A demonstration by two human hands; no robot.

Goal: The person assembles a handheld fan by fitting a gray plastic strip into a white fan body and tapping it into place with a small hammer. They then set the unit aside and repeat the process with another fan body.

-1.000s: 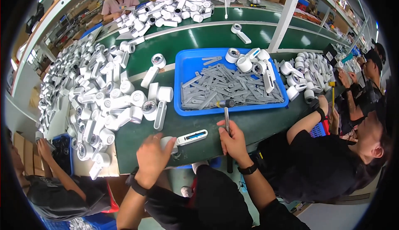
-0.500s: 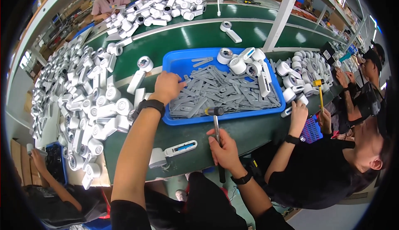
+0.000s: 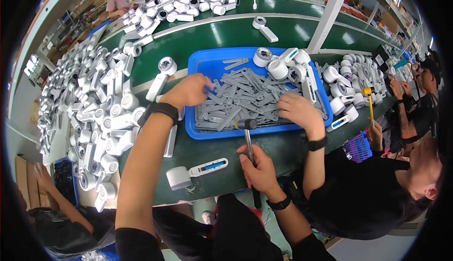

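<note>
My left hand (image 3: 189, 91) reaches over the left side of a blue tray (image 3: 198, 133), its fingers bent in above the grey plastic strips (image 3: 243, 91). Whatever lies between those fingertips is too small to make out. In my right hand (image 3: 259, 170) is a mallet (image 3: 248, 140), held upright by its shaft, with the dark head near the tray's front rim. A white handheld fan (image 3: 178, 178) lies on the green bench in front of me, its handle uncovered and showing a blue battery. More white fans (image 3: 278, 69) rest in the tray's far right corner.
A co-worker's hand (image 3: 298, 111) reaches into the tray from the right; their other hand (image 3: 375, 136) holds a yellow mallet (image 3: 369, 103). White fans (image 3: 106, 105) are heaped at left, with another group (image 3: 356, 74) at right. A white post (image 3: 325, 18) stands behind the tray.
My left hand has shifted slightly over the tray, while my right still grips the mallet. The co-worker's hand has moved from the fans at right onto the grey strips.
</note>
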